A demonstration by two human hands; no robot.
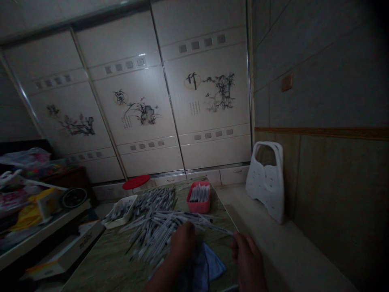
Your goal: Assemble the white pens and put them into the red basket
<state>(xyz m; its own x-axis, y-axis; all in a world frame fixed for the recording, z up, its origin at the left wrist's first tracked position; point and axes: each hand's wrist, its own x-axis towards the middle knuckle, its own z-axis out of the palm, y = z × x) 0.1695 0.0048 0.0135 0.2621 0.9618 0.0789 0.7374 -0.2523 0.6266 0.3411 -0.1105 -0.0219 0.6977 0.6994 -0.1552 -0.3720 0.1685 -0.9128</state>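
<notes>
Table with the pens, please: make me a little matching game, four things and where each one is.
Things:
1. pink tub
2. white tray
3. blue cloth
4. round red seat

Places:
A. beyond the far edge of the table
B. left of the pens
C. near the table's far right corner
D. between the left hand and right hand

Pairs: 1-C, 2-B, 3-D, 4-A

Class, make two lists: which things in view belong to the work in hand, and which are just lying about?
Seemingly in the work:
pen in the right hand
pen heap by the left hand
pink container
white tray

Apparently lying about:
red stool
white plastic panel
</notes>
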